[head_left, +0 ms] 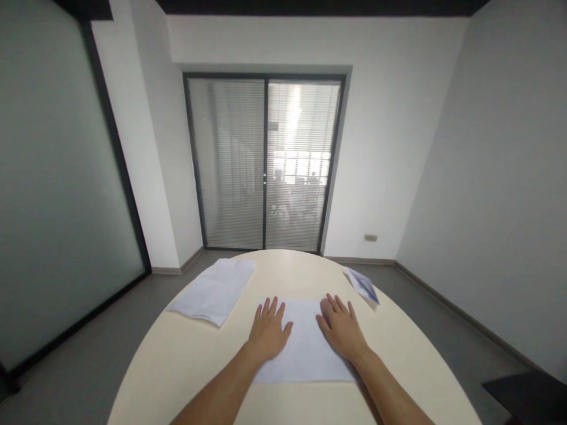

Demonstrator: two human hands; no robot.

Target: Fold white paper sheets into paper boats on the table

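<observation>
A white sheet of paper (pixel 303 354) lies flat on the round cream table (pixel 301 407) in front of me. My left hand (pixel 269 333) rests palm down along its left edge, fingers spread and pointing away from me. Over the right edge of the same sheet lies my right hand (pixel 343 327), also palm down, with its fingers apart. Neither hand grips anything. Parts of the sheet's side edges are hidden beneath my hands.
Several white sheets in a loose stack (pixel 217 289) lie at the table's left. A folded paper piece (pixel 363 286) sits near the right rim. Beyond the table stand a glazed door with blinds (pixel 228 171) and white walls. A dark object (pixel 529 392) is at lower right.
</observation>
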